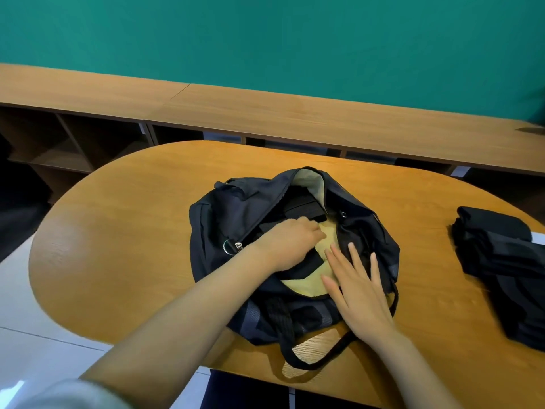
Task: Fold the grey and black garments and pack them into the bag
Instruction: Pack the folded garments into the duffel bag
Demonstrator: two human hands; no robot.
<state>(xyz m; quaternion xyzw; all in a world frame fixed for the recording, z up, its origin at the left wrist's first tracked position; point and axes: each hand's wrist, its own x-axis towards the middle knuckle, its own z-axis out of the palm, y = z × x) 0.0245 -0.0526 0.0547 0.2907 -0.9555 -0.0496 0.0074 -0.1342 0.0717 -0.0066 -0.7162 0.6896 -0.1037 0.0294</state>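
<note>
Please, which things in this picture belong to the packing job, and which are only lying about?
Job: bag, open; folded black garment inside it; stack of folded dark garments at the right of the table; left hand reaching into the bag; right hand flat on its edge.
Lying about: shelf unit; green wall.

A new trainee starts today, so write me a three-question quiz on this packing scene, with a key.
1. True or false: the duffel bag lies zipped shut on the oval table.
2. The left hand is: A) inside the bag, on a black garment; B) flat on the table; C) pulling the strap.
3. Fill in: the stack of folded black garments sits on the table to the bag's ____.
Key: 1 false, it is open; 2 A; 3 right.
</note>
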